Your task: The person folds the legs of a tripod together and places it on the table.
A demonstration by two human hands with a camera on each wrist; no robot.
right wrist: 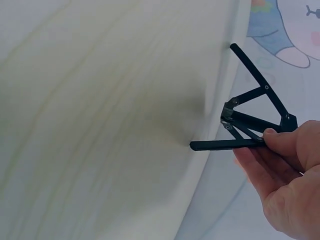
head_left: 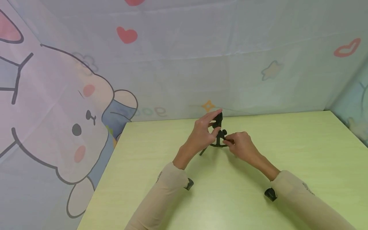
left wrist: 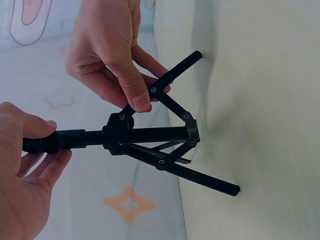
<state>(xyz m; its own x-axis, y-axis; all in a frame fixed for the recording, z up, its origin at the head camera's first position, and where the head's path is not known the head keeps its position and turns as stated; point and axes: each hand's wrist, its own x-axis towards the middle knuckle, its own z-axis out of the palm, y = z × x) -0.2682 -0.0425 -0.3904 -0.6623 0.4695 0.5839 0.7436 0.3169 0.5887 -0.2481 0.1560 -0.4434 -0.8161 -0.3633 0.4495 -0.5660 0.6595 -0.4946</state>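
A small black tripod [head_left: 218, 141] stands upright near the back of the table, its legs spread and joined by braces to a centre column [left wrist: 157, 134]. My left hand [head_left: 201, 132] holds its upper part, thumb on one side and fingers on the other. Lower down, my right hand [head_left: 242, 146] pinches one leg between thumb and fingers. That grip shows as well in the left wrist view, where the right hand [left wrist: 102, 55] is on the leg near its brace joint. Whether all the feet touch the table cannot be told. The left hand partly hides the tripod's top in the head view.
The pale yellow-green table [head_left: 227, 204] meets a printed cloth backdrop [head_left: 184, 80] just behind the tripod. More cloth, with a cartoon animal [head_left: 57, 118], hangs along the left side. Both sleeves carry dark wrist devices on their inner sides.
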